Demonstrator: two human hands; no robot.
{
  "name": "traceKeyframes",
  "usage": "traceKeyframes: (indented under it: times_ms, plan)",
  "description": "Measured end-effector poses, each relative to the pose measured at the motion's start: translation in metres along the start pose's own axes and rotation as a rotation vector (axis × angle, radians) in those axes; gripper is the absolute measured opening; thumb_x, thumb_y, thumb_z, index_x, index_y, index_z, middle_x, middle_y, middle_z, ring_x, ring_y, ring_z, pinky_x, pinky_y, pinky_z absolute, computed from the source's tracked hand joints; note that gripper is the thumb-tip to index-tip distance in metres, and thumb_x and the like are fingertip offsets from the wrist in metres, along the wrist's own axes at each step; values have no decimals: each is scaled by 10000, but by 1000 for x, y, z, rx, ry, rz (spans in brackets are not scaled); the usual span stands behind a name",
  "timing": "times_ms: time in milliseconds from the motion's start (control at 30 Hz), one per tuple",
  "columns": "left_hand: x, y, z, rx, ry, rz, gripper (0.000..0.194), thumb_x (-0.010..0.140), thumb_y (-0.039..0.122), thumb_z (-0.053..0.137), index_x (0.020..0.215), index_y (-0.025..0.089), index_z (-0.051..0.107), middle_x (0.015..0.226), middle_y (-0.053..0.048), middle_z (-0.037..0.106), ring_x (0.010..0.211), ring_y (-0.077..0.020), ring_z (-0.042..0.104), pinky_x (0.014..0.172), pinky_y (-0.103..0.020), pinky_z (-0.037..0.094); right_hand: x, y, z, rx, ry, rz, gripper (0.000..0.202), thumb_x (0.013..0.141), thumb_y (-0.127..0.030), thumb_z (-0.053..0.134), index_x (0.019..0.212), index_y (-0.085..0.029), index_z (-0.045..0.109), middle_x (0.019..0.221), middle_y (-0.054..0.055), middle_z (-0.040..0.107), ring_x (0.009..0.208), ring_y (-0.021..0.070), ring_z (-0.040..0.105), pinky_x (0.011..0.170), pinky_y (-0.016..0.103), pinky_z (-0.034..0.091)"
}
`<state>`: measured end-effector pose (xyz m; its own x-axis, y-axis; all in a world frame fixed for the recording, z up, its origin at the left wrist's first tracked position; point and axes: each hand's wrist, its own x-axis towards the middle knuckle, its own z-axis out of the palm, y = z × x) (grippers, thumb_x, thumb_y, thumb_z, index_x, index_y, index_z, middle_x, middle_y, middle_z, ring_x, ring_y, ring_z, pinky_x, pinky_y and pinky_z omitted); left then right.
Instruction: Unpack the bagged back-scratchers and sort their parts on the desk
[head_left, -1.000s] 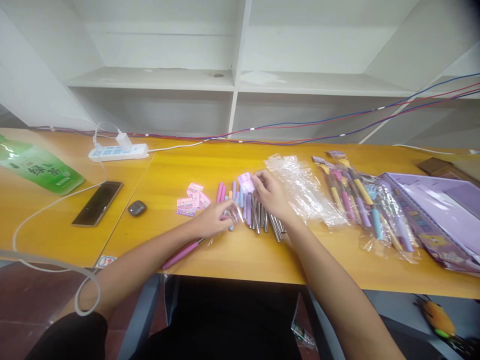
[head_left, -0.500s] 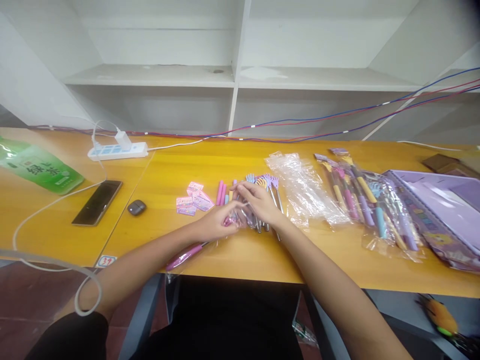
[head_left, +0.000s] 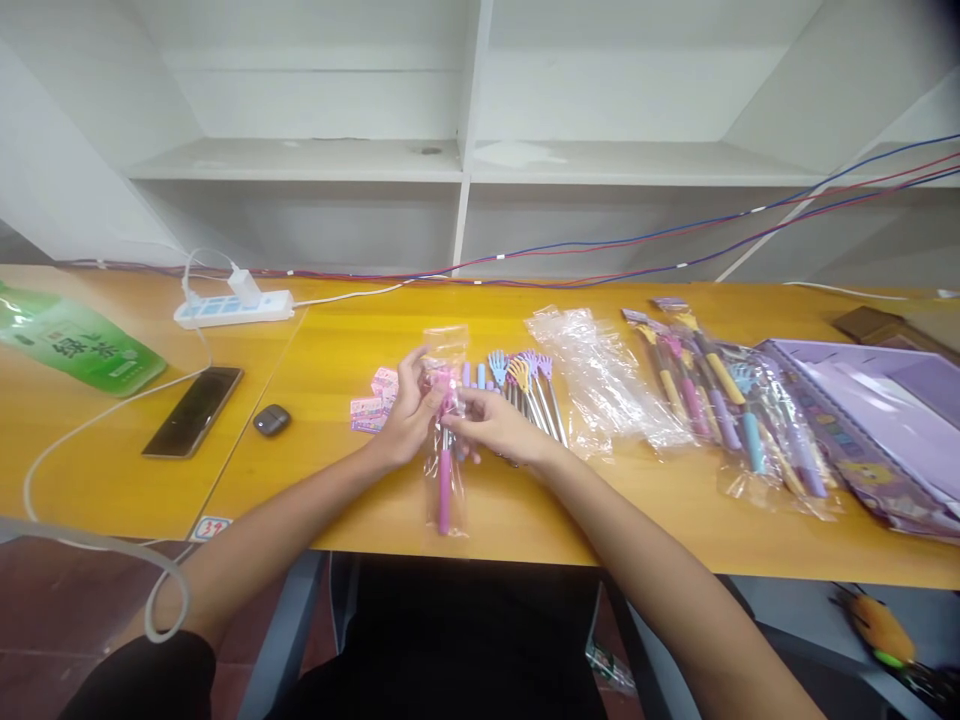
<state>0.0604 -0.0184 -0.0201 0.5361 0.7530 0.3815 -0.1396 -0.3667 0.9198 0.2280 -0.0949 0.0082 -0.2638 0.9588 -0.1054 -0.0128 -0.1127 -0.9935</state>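
A pink back scratcher (head_left: pixel 445 490) in a clear plastic bag stands near vertical in the picture, handle towards me. My left hand (head_left: pixel 409 410) grips its upper part from the left, and my right hand (head_left: pixel 491 424) pinches the bag near the pink head from the right. Pink cards (head_left: pixel 367 412) lie left of my left hand, partly covered by it. Beyond and right of my right hand lie several unbagged scratchers (head_left: pixel 536 385) with yellow, blue and purple heads and metal rods. Clear empty bags (head_left: pixel 607 380) are spread to their right.
Bagged scratchers (head_left: pixel 724 400) and a purple package (head_left: pixel 877 420) lie on the right. On the left are a phone (head_left: pixel 193 412), a dark small case (head_left: pixel 271 419), a green bottle (head_left: pixel 82 345) and a power strip (head_left: pixel 236 308). White shelves (head_left: pixel 300 160) rise behind.
The bagged pink scratcher has swung from slanting at lower left to pointing straight towards me. My left hand has shifted left and up, and my right hand has moved slightly down and left.
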Motion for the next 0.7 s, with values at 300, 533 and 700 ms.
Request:
traceKeyframes:
  times_ms: [300, 533, 700]
  plan:
    - [-3, -4, 4, 14, -304, -118, 388, 1008, 394, 654, 1307, 247, 456, 1076, -54, 615, 838, -159, 649, 762, -309, 551, 5, -4, -55, 170, 717, -317, 396, 813, -488, 841, 891, -240, 542, 705, -59, 600, 473, 85, 552, 398, 214, 456]
    - [-2, 8, 0, 340, -243, -6, 183, 987, 378, 687, 1013, 221, 597, 1029, -27, 627, 811, -152, 632, 768, -318, 560, 8, -5, -73, 401, 854, -397, 450, 788, -410, 839, 820, -251, 419, 653, -79, 505, 528, 86, 562, 416, 179, 452]
    - [3, 7, -2, 288, -41, -84, 194, 1020, 405, 630, 1030, 212, 622, 1019, -42, 656, 795, -160, 643, 702, -300, 564, 9, -3, -74, 463, 805, -373, 448, 740, -381, 856, 833, -247, 439, 661, -68, 543, 544, 103, 596, 427, 197, 476]
